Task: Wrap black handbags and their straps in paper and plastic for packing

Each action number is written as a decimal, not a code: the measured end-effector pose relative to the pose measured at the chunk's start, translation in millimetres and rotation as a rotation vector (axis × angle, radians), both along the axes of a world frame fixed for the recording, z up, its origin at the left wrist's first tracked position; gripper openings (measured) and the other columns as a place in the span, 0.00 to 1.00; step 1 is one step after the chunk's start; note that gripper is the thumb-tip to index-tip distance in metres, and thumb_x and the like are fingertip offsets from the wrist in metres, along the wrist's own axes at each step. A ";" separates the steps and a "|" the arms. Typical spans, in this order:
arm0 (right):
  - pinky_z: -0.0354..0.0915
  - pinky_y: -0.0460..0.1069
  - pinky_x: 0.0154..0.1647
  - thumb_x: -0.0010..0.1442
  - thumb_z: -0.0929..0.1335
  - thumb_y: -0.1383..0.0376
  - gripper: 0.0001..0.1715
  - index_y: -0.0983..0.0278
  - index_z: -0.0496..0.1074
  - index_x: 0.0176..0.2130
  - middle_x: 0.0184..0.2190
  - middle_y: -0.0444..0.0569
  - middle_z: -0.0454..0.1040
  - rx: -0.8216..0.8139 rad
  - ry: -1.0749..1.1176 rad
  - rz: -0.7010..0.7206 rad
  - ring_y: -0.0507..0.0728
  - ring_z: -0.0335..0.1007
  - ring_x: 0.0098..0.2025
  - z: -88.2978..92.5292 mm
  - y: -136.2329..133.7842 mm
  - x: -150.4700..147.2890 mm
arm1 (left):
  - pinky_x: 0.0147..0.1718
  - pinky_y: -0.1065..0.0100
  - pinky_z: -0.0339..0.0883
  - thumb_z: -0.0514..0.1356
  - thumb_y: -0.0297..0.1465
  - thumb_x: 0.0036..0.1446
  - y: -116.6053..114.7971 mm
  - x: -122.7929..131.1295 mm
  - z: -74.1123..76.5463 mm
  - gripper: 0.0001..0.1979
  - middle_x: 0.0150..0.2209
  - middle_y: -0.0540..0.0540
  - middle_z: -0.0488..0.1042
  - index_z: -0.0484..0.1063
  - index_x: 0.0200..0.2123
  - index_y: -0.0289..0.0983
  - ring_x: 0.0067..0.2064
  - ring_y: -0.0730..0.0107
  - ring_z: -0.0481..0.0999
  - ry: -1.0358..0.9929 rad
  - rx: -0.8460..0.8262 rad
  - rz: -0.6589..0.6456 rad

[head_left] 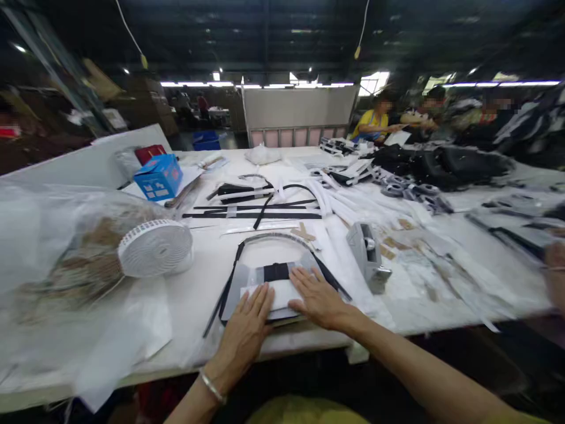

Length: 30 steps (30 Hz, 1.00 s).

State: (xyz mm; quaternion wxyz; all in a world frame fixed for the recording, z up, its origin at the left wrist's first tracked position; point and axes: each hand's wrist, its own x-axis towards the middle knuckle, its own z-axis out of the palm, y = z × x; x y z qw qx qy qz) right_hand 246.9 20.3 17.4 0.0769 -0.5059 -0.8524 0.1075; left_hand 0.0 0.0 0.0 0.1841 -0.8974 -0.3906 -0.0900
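From the head camera, both hands lie flat at the near edge of a white table (198, 294). The left hand (245, 327) has its fingers stretched out and close together, palm down, and grips nothing. Its fingertips rest on the near left corner of a white sheet (282, 292). The right hand (318, 300) is just beside it, also open and flat, with its fingers on the sheet's right edge.

The sheet lies on a grey panel (247, 280), which sits straight in front of the person, close to the table's edge. A black band (276, 271) crosses the panel just beyond the sheet, and a black cord (225, 291) curves around the panel's outside. A silver bracelet (212, 387) circles the left wrist.

To the left stands a white fan (154, 247), with a blue box (159, 176) farther back. A grey tool (368, 256) sits to the right of the panel. At the far right end, other people (375, 121) sit at the table — blurred.
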 end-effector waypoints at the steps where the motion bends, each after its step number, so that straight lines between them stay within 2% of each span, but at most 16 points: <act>1: 0.35 0.65 0.70 0.68 0.52 0.42 0.45 0.71 0.54 0.68 0.69 0.58 0.49 0.002 0.001 -0.004 0.63 0.41 0.72 -1.5 -0.6 0.4 | 0.60 0.52 0.62 0.54 0.23 0.58 -0.3 0.7 -1.2 0.33 0.67 0.39 0.58 0.53 0.66 0.32 0.66 0.57 0.61 -0.006 0.000 0.001; 6: 0.37 0.65 0.70 0.68 0.55 0.44 0.41 0.69 0.55 0.67 0.69 0.59 0.50 0.008 0.042 -0.022 0.64 0.43 0.71 -1.9 -2.0 0.4 | 0.61 0.53 0.60 0.54 0.24 0.59 0.0 1.0 -4.4 0.31 0.67 0.40 0.57 0.53 0.66 0.33 0.67 0.58 0.60 -0.036 0.023 -0.006; 11: 0.42 0.65 0.69 0.68 0.60 0.49 0.36 0.67 0.59 0.66 0.66 0.59 0.58 0.105 0.245 -0.043 0.64 0.49 0.69 18.8 -5.3 5.8 | 0.63 0.51 0.54 0.54 0.30 0.62 6.3 -4.5 0.8 0.31 0.67 0.39 0.57 0.53 0.67 0.35 0.66 0.54 0.60 -0.100 0.104 -0.065; 13: 0.49 0.63 0.68 0.68 0.61 0.53 0.29 0.65 0.64 0.62 0.63 0.57 0.65 0.211 0.417 -0.067 0.62 0.56 0.66 28.4 -11.4 18.1 | 0.65 0.49 0.48 0.54 0.31 0.63 6.4 -5.7 3.3 0.31 0.67 0.38 0.58 0.52 0.68 0.36 0.67 0.52 0.59 -0.152 0.146 -0.098; 15: 0.59 0.59 0.63 0.69 0.61 0.58 0.21 0.62 0.71 0.56 0.56 0.54 0.73 0.317 0.581 -0.124 0.59 0.67 0.60 35.0 -22.2 39.1 | 0.66 0.47 0.45 0.55 0.31 0.63 1.4 -5.5 3.7 0.32 0.66 0.37 0.59 0.50 0.69 0.37 0.67 0.51 0.58 -0.223 0.172 -0.122; 17: 0.67 0.55 0.54 0.69 0.62 0.59 0.17 0.61 0.76 0.48 0.46 0.51 0.79 0.395 0.691 -0.239 0.58 0.74 0.49 37.6 -37.7 68.1 | 0.66 0.46 0.44 0.56 0.30 0.64 -9.7 -4.3 1.0 0.33 0.66 0.37 0.60 0.49 0.69 0.39 0.67 0.50 0.58 -0.314 0.178 -0.115; 19: 0.69 0.52 0.47 0.66 0.64 0.58 0.14 0.61 0.77 0.40 0.38 0.50 0.80 0.440 0.756 -0.434 0.58 0.76 0.42 36.3 -56.6 102.1 | 0.66 0.45 0.45 0.57 0.29 0.63 -24.7 -2.7 -4.5 0.33 0.66 0.37 0.60 0.49 0.69 0.40 0.68 0.51 0.57 -0.410 0.173 -0.076; 22: 0.67 0.52 0.42 0.61 0.67 0.53 0.16 0.62 0.76 0.33 0.32 0.48 0.79 0.422 0.799 -0.775 0.59 0.75 0.38 27.6 -87.5 151.0 | 0.66 0.44 0.44 0.58 0.28 0.63 -45.4 -1.5 -15.5 0.34 0.67 0.37 0.58 0.50 0.69 0.41 0.68 0.52 0.55 -0.516 0.187 -0.021; 24: 0.65 0.51 0.41 0.59 0.67 0.50 0.19 0.62 0.75 0.30 0.30 0.47 0.78 0.379 0.792 -0.938 0.59 0.73 0.37 18.2 -106.3 175.2 | 0.67 0.45 0.42 0.58 0.28 0.63 -52.6 -2.1 -22.3 0.33 0.67 0.38 0.58 0.52 0.68 0.41 0.69 0.53 0.54 -0.562 0.205 0.006; 27: 0.64 0.50 0.38 0.60 0.64 0.48 0.24 0.63 0.73 0.28 0.27 0.46 0.76 0.330 0.723 -1.038 0.58 0.71 0.33 2.6 -123.4 196.5 | 0.67 0.47 0.42 0.58 0.28 0.63 -52.5 -4.2 -29.0 0.32 0.67 0.39 0.58 0.53 0.68 0.41 0.69 0.55 0.54 -0.618 0.220 0.028; 30: 0.64 0.48 0.34 0.63 0.59 0.47 0.28 0.63 0.72 0.27 0.25 0.46 0.74 0.303 0.487 -1.048 0.57 0.71 0.31 -6.0 -117.1 209.1 | 0.67 0.47 0.44 0.59 0.28 0.62 -46.6 -6.0 -31.5 0.32 0.67 0.41 0.57 0.53 0.68 0.41 0.69 0.55 0.54 -0.651 0.221 0.031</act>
